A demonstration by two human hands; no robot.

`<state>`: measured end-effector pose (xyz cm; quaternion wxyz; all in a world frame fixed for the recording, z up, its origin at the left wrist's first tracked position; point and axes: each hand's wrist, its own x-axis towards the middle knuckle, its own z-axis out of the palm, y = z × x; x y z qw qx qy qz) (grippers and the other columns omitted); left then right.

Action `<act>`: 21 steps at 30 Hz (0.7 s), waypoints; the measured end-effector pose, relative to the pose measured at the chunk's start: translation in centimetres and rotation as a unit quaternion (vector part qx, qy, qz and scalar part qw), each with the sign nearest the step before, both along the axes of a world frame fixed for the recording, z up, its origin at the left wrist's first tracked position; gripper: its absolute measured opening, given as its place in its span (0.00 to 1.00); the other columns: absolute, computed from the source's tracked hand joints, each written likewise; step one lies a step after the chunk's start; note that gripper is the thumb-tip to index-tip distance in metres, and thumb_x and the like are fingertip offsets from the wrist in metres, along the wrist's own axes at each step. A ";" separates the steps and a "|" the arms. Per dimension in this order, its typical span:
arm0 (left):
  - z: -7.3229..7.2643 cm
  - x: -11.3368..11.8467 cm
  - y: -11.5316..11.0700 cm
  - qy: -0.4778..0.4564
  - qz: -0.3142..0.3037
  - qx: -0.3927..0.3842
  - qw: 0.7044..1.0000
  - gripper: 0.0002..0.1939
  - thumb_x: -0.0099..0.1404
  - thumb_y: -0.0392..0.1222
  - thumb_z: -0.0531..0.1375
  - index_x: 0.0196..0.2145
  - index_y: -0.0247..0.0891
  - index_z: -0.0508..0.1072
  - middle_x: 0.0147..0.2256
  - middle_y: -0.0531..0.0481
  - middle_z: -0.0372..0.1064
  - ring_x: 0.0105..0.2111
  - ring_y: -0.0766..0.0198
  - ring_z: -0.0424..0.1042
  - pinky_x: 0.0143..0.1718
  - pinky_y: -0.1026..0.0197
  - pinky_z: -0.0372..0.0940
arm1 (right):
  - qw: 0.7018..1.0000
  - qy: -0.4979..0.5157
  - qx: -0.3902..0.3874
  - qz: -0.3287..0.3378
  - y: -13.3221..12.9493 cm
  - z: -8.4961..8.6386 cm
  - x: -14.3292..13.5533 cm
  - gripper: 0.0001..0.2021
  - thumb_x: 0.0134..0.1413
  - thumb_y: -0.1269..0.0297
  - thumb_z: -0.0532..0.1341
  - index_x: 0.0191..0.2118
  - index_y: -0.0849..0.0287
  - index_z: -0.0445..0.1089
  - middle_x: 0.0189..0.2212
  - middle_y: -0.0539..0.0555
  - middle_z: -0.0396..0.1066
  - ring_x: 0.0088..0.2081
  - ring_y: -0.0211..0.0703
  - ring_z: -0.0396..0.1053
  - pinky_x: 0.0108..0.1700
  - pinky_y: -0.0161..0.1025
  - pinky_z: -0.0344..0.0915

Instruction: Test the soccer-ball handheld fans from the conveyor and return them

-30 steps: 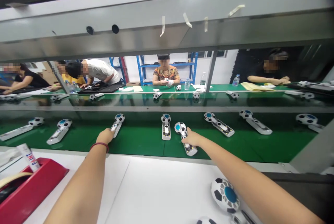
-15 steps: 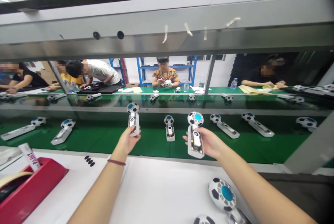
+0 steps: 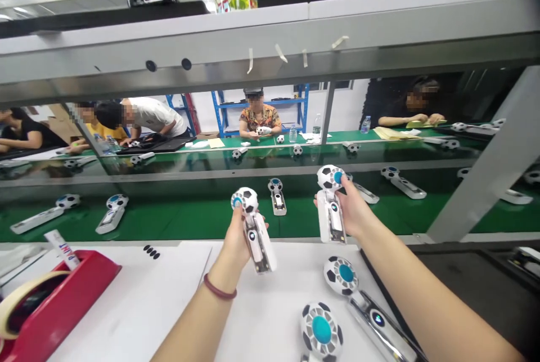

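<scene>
My left hand (image 3: 235,238) is closed around a soccer-ball-headed handheld device (image 3: 259,242), its thumb on the ball head. The device tilts above the white work surface (image 3: 147,300), its long white handle showing a clear front. In my right hand (image 3: 354,209) is a second soccer-ball-headed handheld device (image 3: 331,215), held nearly upright over the belt's near edge, thumb by the blue disc. Two more such devices lie on the white surface: one with a blue-centred ball (image 3: 321,328), cut off by the frame, and another (image 3: 341,276) beside my right forearm.
A green conveyor belt (image 3: 160,213) carries several similar devices. A red tape dispenser (image 3: 80,289) stands at left near several black oval pads (image 3: 152,251). A slanted metal post (image 3: 472,165) and overhead shelf (image 3: 169,41) frame the belt. Several people sit or lean across it.
Both hands have drawn back from the belt with their devices, the left one moving right and nearer. The view has shifted, and more of the devices on the white surface shows.
</scene>
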<state>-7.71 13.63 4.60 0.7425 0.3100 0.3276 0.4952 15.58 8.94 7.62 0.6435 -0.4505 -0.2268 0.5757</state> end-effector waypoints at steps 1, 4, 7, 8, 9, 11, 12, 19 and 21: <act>-0.4 0.7 -0.3 0.006 -0.002 -0.006 1.000 0.28 0.50 0.66 0.55 0.31 0.34 0.68 0.22 0.49 0.67 0.23 0.61 0.69 0.24 0.61 0.65 | 1.000 -0.012 0.006 -0.017 0.0 -0.1 -0.2 0.26 0.49 0.38 0.48 0.34 0.59 0.63 0.22 0.54 0.69 0.27 0.46 0.70 0.29 0.40 0.68; -1.3 2.0 -0.8 0.044 0.032 0.003 0.999 0.33 0.48 0.71 0.51 0.27 0.34 0.68 0.18 0.48 0.65 0.20 0.60 0.68 0.21 0.61 0.62 | 0.989 -0.059 0.052 -0.128 0.0 -0.5 -0.5 0.29 0.47 0.36 0.45 0.35 0.59 0.63 0.20 0.52 0.68 0.24 0.43 0.69 0.25 0.37 0.66; -2.2 2.3 -0.9 0.080 0.073 0.079 0.991 0.32 0.45 0.70 0.55 0.29 0.35 0.68 0.21 0.47 0.67 0.23 0.59 0.70 0.22 0.62 0.62 | 0.961 -0.129 0.105 -0.219 -0.1 -2.1 0.1 0.31 0.45 0.34 0.45 0.37 0.58 0.63 0.22 0.52 0.69 0.27 0.44 0.70 0.27 0.37 0.66; -2.7 2.3 -0.8 0.083 0.080 0.108 0.987 0.31 0.45 0.68 0.57 0.32 0.35 0.68 0.23 0.46 0.69 0.26 0.58 0.70 0.24 0.62 0.63 | 0.954 -0.154 0.116 -0.231 -0.3 -3.0 0.5 0.31 0.44 0.34 0.46 0.38 0.59 0.62 0.24 0.53 0.70 0.29 0.45 0.70 0.28 0.37 0.66; -3.3 2.2 -0.7 0.082 0.081 0.130 0.985 0.31 0.45 0.66 0.59 0.34 0.36 0.68 0.27 0.46 0.70 0.29 0.58 0.70 0.27 0.62 0.63 | 0.948 -0.176 0.124 -0.234 -0.6 -4.0 1.0 0.31 0.43 0.34 0.48 0.39 0.59 0.62 0.25 0.53 0.70 0.31 0.46 0.70 0.30 0.38 0.66; -4.7 2.0 -0.4 0.074 0.074 0.152 0.983 0.29 0.45 0.61 0.62 0.39 0.38 0.66 0.34 0.46 0.70 0.34 0.59 0.70 0.33 0.62 0.64 | 0.944 -0.203 0.133 -0.224 -1.1 -6.3 2.0 0.30 0.42 0.36 0.51 0.41 0.58 0.62 0.29 0.54 0.71 0.35 0.48 0.70 0.33 0.40 0.66; -5.5 1.9 -0.3 0.078 0.061 0.158 0.982 0.29 0.46 0.59 0.63 0.40 0.39 0.64 0.37 0.46 0.69 0.37 0.59 0.69 0.36 0.62 0.64 | 0.945 -0.208 0.136 -0.212 -1.4 -7.3 2.4 0.29 0.42 0.37 0.52 0.42 0.57 0.61 0.32 0.55 0.71 0.37 0.48 0.70 0.35 0.40 0.66; -9.0 1.8 -0.6 0.173 -0.139 0.164 0.961 0.24 0.46 0.42 0.67 0.40 0.36 0.65 0.37 0.43 0.68 0.36 0.58 0.69 0.38 0.59 0.64 | 0.958 -0.279 0.067 0.009 -1.8 -10.9 2.6 0.26 0.35 0.56 0.67 0.42 0.56 0.59 0.38 0.54 0.69 0.41 0.46 0.68 0.44 0.42 0.64; -8.9 1.9 -1.1 0.162 -0.163 0.148 0.962 0.20 0.53 0.47 0.62 0.40 0.37 0.63 0.36 0.43 0.68 0.32 0.58 0.70 0.34 0.57 0.65 | 0.962 -0.268 0.044 0.023 -1.7 -10.9 2.2 0.24 0.38 0.56 0.66 0.41 0.57 0.58 0.36 0.53 0.69 0.37 0.45 0.69 0.39 0.42 0.65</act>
